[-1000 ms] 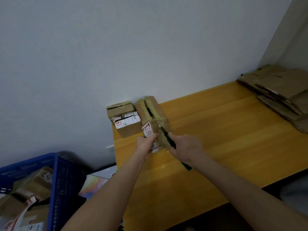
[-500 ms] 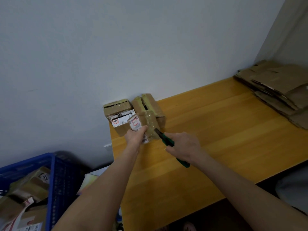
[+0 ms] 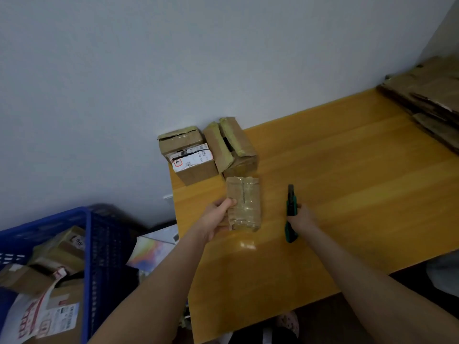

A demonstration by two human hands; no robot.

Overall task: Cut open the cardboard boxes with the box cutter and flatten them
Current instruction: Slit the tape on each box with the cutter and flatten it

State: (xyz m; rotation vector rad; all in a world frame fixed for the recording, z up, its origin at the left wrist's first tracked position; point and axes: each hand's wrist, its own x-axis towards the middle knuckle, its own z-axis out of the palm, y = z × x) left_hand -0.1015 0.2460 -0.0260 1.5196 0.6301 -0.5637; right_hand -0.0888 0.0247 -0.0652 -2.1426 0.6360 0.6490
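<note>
My left hand (image 3: pixel 216 219) grips a small taped cardboard box (image 3: pixel 244 203) by its left side, holding it on the wooden table (image 3: pixel 347 194). A slit runs down the tape on its top face. My right hand (image 3: pixel 301 217) holds a green box cutter (image 3: pixel 290 209) to the right of that box, blade end pointing away from me, apart from the cardboard. Two more boxes stand against the wall: one with a white shipping label (image 3: pixel 190 158) and one with its flaps cut open (image 3: pixel 233 147).
A stack of flattened cardboard (image 3: pixel 427 95) lies at the table's far right. A blue plastic crate (image 3: pixel 94 244) filled with several more boxes sits on the floor at the left. Papers lie between crate and table.
The cutter has come off the box and moved to the right. My left hand has turned the small box and pulled it nearer, away from the open box behind.
</note>
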